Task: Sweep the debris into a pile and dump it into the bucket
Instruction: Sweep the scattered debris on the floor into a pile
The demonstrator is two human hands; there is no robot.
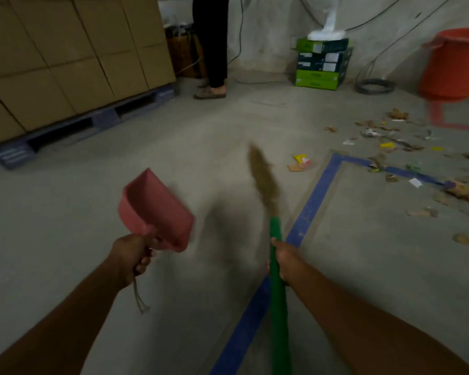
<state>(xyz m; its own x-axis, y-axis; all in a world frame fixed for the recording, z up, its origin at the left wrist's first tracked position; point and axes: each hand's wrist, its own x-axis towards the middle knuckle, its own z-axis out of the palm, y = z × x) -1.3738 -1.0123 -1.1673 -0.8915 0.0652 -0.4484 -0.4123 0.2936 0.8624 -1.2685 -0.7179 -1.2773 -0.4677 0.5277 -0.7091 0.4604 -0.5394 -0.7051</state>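
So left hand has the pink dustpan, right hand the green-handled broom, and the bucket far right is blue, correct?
No: the head view shows the bucket is orange-red, not blue. The left hand grips the pink dustpan, right hand the green-handled broom.

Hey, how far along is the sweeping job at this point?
Barely started. Done: nothing visibly; the debris lies scattered on the floor at right, some across the blue tape, with no pile. In hand: the left hand grips the pink dustpan, the right hand grips the green broom, its bristles blurred. Left: gather the debris, scoop it and dump it into the orange bucket.
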